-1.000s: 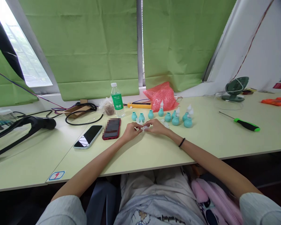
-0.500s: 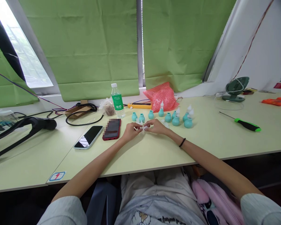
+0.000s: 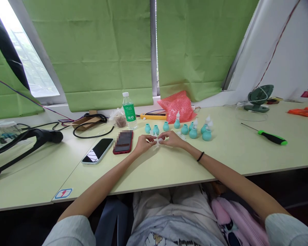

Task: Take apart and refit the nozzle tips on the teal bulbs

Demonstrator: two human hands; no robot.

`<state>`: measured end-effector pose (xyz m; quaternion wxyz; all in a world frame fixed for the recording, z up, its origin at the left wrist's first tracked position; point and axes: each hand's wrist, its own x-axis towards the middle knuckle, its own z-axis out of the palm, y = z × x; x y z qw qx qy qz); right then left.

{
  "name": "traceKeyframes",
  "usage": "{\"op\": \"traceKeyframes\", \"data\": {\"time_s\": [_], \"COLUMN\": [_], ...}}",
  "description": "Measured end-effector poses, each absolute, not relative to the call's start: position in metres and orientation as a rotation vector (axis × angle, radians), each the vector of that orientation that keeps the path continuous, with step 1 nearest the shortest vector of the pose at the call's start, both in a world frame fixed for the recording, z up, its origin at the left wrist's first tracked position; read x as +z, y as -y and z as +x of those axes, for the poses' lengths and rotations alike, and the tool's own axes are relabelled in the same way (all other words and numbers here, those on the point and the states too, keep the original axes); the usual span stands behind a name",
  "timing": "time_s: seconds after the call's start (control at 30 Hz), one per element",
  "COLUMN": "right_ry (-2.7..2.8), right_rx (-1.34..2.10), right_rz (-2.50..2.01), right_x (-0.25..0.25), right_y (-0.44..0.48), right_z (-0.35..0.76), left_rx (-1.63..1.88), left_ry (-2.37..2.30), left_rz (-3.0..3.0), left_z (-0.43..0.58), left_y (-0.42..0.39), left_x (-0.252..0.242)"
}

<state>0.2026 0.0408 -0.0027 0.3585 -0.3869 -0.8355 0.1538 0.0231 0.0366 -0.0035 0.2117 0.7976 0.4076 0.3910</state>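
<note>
My left hand (image 3: 143, 144) and my right hand (image 3: 172, 139) meet on the pale green desk (image 3: 169, 164), fingers pinched together around a small clear plastic piece (image 3: 157, 140). Just beyond them stands a row of several teal rubber bulbs (image 3: 184, 128). Some bulbs carry clear white tips (image 3: 207, 119), others have bare necks. My right wrist wears a black band (image 3: 200, 156).
Two phones (image 3: 122, 141) lie left of my hands. A green-labelled water bottle (image 3: 128, 111), pink bubble wrap (image 3: 176, 105), cables and a cardboard box (image 3: 86, 121) sit at the back. A green-handled screwdriver (image 3: 272, 137) and a small fan (image 3: 259, 98) are at right.
My hands stay together on the clear piece with only slight finger movement; the view has shifted a little.
</note>
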Motion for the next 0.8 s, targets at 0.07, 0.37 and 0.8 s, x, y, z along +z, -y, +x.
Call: {"op": "traceKeyframes", "data": {"time_s": [0.07,0.37,0.8], "right_ry": [2.156,2.172,2.163], "right_rx": [0.405,0.449,0.48], "right_rz": [-0.98,-0.934,-0.936], "right_x": [-0.0025,-0.0007,0.0015], "right_y": [-0.0408,-0.0405,-0.0374], "right_z": [0.2027,0.2036,0.2031], "left_rx": [1.088,1.07,1.142], "left_ry": [-1.135,-1.155,-1.079], "left_rz": [2.207,2.233,2.425], "left_z": [0.0226,0.0223,0.0228], "left_y": [-0.0379,-0.0394,-0.0344], "left_x": [-0.0036,-0.0039,-0.0038]}}
